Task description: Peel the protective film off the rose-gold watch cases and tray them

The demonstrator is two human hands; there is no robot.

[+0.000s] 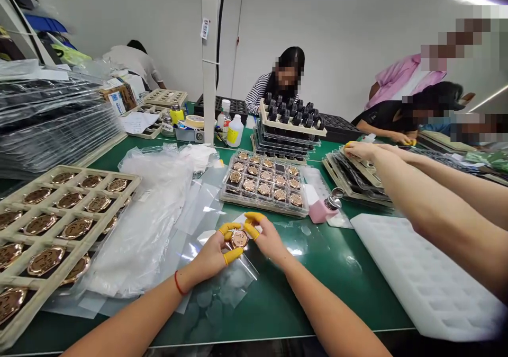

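Observation:
Over the green table, my left hand (212, 253), with yellow finger cots and a red cord at the wrist, grips a round rose-gold watch case (239, 239). Its back, marked with dark print, faces me. My right hand (266, 236), also in yellow finger cots, has its bent fingers at the case's right edge. Something whitish shows behind the fingers; I cannot make out what. Below the hands lies a clear plastic bag (234, 283) with round clear films. Just beyond stands a clear tray (262, 204) of similar watch cases.
A beige tray (130, 181) of watch cases stands at left, beside plastic sheeting (146, 208). A pink pump bottle (319, 211) and white foam tray (400, 261) are at right. Another person's arms (420, 203) reach in over stacked trays (357, 190). Several people sit or stand beyond.

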